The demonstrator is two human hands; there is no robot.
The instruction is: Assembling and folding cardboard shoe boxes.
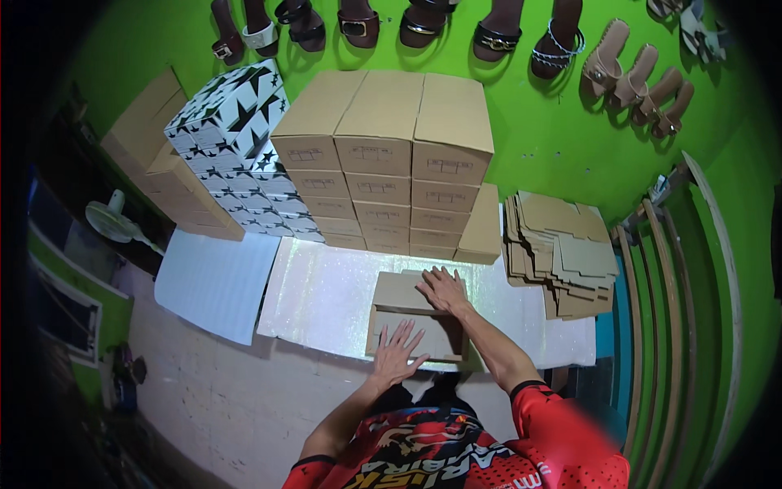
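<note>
A brown cardboard box (440, 332) lies open on the shiny pale table covering near the front edge, its lid flap (396, 288) folded back on the far side. My left hand (396, 353) is spread flat over the box's near left part, fingers apart and pointing away from me. Farther off, my right hand (442, 290) rests on the right part of the lid flap, its fingers also stretched out. Neither hand grips anything. Each palm covers part of the cardboard beneath it.
Stacked brown boxes (376, 153) stand behind the work spot, with white star-patterned boxes (236, 114) to their left. Flat cardboard blanks (562, 244) are piled at the right. Sandals (358, 28) hang on the green wall. A fan (114, 218) is at far left, wooden slats (652, 326) at right.
</note>
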